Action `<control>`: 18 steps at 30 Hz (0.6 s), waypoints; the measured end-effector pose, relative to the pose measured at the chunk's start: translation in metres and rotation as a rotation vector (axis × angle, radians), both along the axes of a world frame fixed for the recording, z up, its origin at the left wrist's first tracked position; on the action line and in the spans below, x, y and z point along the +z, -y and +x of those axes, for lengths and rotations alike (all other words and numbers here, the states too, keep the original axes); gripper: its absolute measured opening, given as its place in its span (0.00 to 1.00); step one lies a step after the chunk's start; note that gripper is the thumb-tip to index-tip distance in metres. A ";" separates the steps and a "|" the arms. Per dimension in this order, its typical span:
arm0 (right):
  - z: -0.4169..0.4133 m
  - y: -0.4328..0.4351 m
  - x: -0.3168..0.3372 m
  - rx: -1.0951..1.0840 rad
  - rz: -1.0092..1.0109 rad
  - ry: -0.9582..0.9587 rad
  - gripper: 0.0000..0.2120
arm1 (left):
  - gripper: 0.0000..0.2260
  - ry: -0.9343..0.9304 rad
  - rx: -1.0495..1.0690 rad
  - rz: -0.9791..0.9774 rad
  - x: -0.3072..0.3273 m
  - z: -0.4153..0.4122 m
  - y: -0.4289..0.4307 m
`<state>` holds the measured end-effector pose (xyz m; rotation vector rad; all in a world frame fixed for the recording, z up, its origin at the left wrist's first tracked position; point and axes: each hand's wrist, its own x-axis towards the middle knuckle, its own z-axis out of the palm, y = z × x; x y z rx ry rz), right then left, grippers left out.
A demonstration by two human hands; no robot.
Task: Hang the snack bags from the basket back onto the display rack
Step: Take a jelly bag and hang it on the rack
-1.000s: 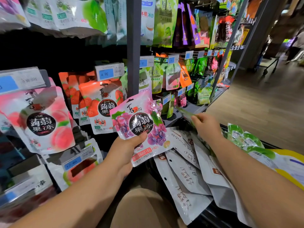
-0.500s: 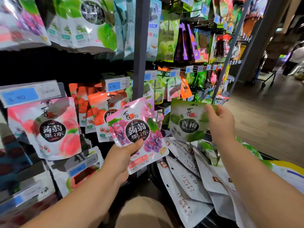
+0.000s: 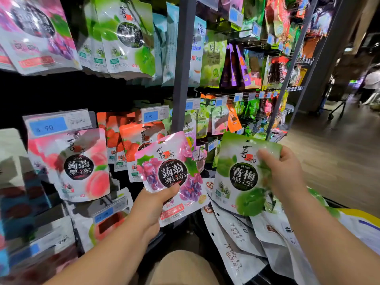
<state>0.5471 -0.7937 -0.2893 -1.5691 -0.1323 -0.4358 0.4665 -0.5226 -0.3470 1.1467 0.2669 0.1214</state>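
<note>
Before the display rack [image 3: 181, 79], left hand [image 3: 152, 204] grips a pink grape-print pouch [image 3: 172, 171], right hand [image 3: 285, 175] a green plum-print pouch [image 3: 240, 175], fronts showing, probably for matching.

Wooden floor [image 3: 339, 165], wheeled trolley [image 3: 330, 116] beyond

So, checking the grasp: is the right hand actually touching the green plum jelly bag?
Touching. The head view shows the right hand pinching the green plum jelly bag at its upper right edge.
</note>
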 end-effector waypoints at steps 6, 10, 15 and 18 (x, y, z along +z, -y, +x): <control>-0.019 -0.002 -0.034 0.228 0.012 -0.339 0.27 | 0.14 -0.008 0.003 0.005 -0.002 -0.002 -0.001; -0.024 -0.004 -0.040 0.339 -0.070 -0.483 0.25 | 0.12 -0.005 0.013 0.018 -0.003 -0.004 -0.001; -0.023 -0.004 -0.034 0.341 -0.176 -0.381 0.34 | 0.12 0.023 0.044 0.050 -0.002 -0.005 -0.005; -0.021 -0.008 -0.031 0.310 -0.187 -0.304 0.39 | 0.12 0.080 0.064 0.081 0.003 -0.007 -0.008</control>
